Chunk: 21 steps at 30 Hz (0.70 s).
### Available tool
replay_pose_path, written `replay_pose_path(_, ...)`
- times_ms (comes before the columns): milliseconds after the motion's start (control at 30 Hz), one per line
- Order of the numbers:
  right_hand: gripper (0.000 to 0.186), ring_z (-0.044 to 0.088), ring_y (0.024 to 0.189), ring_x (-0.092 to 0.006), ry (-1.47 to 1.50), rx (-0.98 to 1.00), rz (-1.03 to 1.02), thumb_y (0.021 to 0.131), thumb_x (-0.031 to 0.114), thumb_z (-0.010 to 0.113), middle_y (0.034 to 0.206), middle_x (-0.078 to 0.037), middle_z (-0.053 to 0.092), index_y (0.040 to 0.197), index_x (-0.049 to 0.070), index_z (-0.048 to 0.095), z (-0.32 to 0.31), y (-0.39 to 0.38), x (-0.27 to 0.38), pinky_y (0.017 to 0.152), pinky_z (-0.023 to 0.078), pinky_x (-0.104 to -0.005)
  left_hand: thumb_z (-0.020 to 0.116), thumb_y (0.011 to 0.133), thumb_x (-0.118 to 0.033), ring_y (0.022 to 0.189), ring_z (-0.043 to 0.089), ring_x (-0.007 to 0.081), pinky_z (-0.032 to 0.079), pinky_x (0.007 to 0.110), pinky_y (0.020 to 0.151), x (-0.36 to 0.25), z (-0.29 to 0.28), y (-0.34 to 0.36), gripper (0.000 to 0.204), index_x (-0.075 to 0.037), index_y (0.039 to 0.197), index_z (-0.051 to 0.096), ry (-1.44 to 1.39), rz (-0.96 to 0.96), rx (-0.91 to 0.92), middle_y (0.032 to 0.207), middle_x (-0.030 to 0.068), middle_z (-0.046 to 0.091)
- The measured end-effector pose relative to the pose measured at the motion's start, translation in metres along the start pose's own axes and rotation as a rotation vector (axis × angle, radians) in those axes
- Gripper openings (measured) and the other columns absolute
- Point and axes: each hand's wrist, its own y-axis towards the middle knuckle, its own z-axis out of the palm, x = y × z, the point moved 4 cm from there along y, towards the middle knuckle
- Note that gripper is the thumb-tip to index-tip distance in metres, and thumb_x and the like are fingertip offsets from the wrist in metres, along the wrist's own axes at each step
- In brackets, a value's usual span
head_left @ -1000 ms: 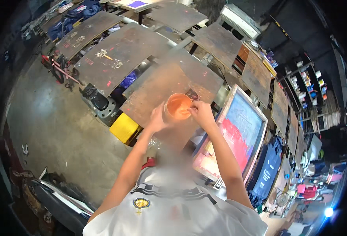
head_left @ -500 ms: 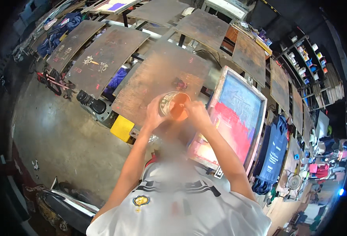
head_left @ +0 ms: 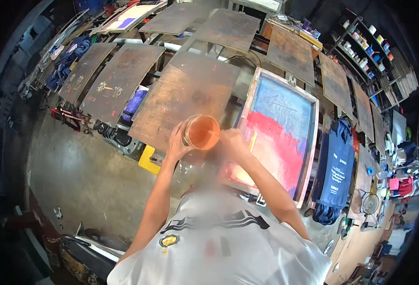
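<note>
My left hand grips a round tub by its left side. The tub is tilted, and its orange inside faces up at me. Just to the right of the rim is my right hand, with its fingers closed; what they hold, if anything, I cannot make out. A brown wooden board lies beyond the tub. Beside my right forearm rests a framed printing screen, its blue mesh partly covered by red and pink ink. A thin yellow strip shows over the screen next to my right hand.
More boards stand in rows on a metal rack. Navy bags hang to the right of the screen. A yellow piece juts out near my left wrist. Shelves of bottles stand at the far right, with concrete floor at left.
My right hand has come out of the tub to its right side. The tub has shifted slightly left and tips more toward me, in my left hand. The view has turned somewhat.
</note>
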Motion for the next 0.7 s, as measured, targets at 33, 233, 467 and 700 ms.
replay_pose_path(33,0.009,0.061,0.078,-0.0409,0.054,0.115,0.041,0.086,0.006,0.062,0.078,-0.021,0.062,0.093,0.002,0.059,0.006,-0.009,0.006,0.072,0.048,-0.0484,0.092,0.053,-0.021,0.128,0.048,0.0375,0.041,0.046,0.107,-0.002,0.001,-0.002,0.102,-0.005,0.142,0.045,0.007,-0.002,0.004,0.138,0.018,0.051)
replay_pose_path(233,0.007,0.061,0.08,-0.0407,0.305,0.02,0.134,0.086,0.003,0.06,0.079,-0.021,0.063,0.093,0.001,0.058,-0.008,-0.024,0.001,0.074,0.049,-0.0494,0.093,0.051,-0.022,0.128,0.049,0.0351,0.041,0.045,0.107,-0.022,0.007,0.001,0.101,-0.005,0.139,0.047,0.103,0.113,0.011,0.138,0.0156,0.052)
replay_pose_path(467,0.016,0.063,0.075,-0.0437,0.113,0.092,0.235,0.087,0.005,0.062,0.077,-0.023,0.063,0.101,0.002,0.056,-0.008,-0.041,-0.01,0.067,0.049,-0.05,0.092,0.049,-0.014,0.124,0.051,0.0363,0.043,0.046,0.104,-0.038,0.007,0.005,0.097,-0.008,0.136,0.051,0.125,0.148,-0.016,0.134,0.0153,0.054)
replay_pose_path(700,0.013,0.063,0.069,-0.0468,0.454,0.034,0.159,0.089,0.006,0.059,0.072,-0.027,0.062,0.101,0.002,0.055,-0.021,-0.045,-0.013,0.059,0.05,-0.0525,0.093,0.048,-0.017,0.124,0.051,0.0358,0.043,0.046,0.103,-0.048,0.012,0.009,0.097,-0.007,0.135,0.051,0.213,0.127,0.04,0.134,0.0152,0.054)
